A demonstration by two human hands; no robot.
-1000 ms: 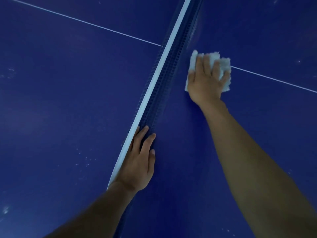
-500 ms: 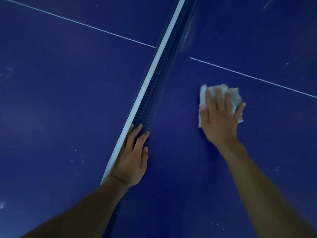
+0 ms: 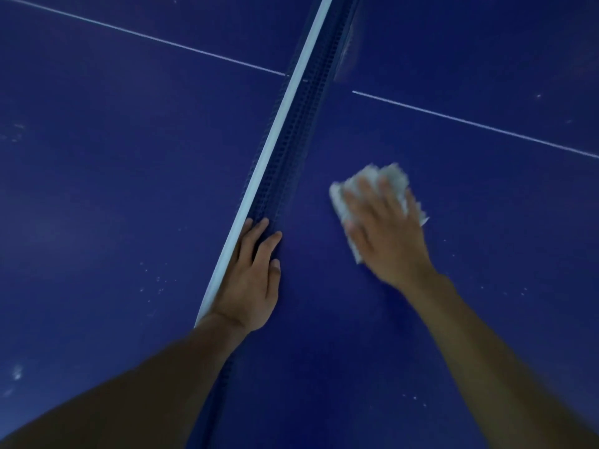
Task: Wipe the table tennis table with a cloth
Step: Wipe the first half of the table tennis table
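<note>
The dark blue table tennis table (image 3: 453, 319) fills the view. A blue net with a white top band (image 3: 285, 150) runs across it from lower left to upper right. My right hand (image 3: 385, 234) lies flat with straight fingers on a white cloth (image 3: 393, 176), pressing it onto the half right of the net; both are motion-blurred. My left hand (image 3: 251, 280) rests on the net, fingers over its top band and mesh, thumb on the right side.
A thin white centre line (image 3: 470, 124) crosses the table on both sides of the net. Small white specks (image 3: 152, 283) dot the left half, and a few sit on the right half near my forearm.
My right hand has slid the cloth from beside the net at the centre line toward me, then slightly left. My left hand stays on the net.
</note>
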